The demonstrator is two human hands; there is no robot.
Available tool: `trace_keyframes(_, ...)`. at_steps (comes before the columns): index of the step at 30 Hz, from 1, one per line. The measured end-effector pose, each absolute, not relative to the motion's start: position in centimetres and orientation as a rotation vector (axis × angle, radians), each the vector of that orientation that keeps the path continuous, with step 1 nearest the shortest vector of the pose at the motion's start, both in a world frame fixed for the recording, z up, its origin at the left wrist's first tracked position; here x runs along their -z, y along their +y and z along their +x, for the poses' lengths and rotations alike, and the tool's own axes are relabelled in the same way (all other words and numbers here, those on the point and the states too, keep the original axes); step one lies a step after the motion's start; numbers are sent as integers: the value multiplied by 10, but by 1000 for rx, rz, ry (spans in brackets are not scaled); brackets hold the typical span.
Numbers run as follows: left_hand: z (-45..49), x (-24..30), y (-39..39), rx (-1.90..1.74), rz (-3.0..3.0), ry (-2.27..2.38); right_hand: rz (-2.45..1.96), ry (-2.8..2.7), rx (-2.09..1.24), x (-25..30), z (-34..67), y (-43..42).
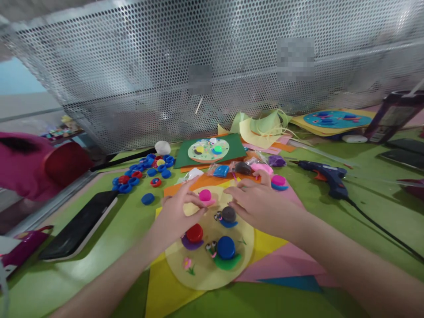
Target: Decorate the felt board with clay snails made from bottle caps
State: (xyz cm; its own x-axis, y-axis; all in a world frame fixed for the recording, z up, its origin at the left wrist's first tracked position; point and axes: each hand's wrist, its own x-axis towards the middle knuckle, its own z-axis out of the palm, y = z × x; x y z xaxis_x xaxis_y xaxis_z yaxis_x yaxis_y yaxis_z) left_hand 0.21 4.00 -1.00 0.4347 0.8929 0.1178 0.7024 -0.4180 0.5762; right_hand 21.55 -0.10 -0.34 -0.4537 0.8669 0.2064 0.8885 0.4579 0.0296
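Observation:
My left hand [181, 211] is over the cream paper disc [212, 280], fingers apart, beside a pink cap on pink clay [205, 195]. Whether the fingertips touch that clay I cannot tell. From the right, my right hand [255, 196] reaches over the disc with thumb and forefinger apart. Just below its fingertips lies a grey-capped snail [228, 214] with googly eyes and a blue clay body. Lower on the disc are a red-capped snail [194, 233] on purple clay, partly behind my left hand, a blue-capped snail [226, 247] on green clay, and a small pink flower [187, 263].
Blue and red bottle caps [134, 173] cluster at the left, behind a black phone [81, 225]. Packets of clay [221, 171] and a decorated green card [180, 154] lie beyond the disc. A corded glue gun [326, 176] rests at right. Perforated metal [149, 66] walls the back.

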Motion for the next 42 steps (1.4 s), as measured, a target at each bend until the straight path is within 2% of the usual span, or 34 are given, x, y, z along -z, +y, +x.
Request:
trace_keyframes(15, 1, 13, 42, -574, 2033, 1193, -1518, -2562, 73, -1, 208, -4)
trace_keyframes(21, 0, 10, 38, -663, 1852, 972, -1564, -2426, -213, -2, 203, -5)
trace_keyframes(28, 1, 10, 30, -799, 1874, 946, -1336, -1958, -810, 7, 192, -11)
trace_keyframes(31, 1, 14, 30, -782, 1890, 878, -1298, -1842, -953, 7, 190, -12)
trace_keyframes(42, 4, 14, 26, -758, 1804, 841, -1232, -1815, -961, 8, 191, -13)
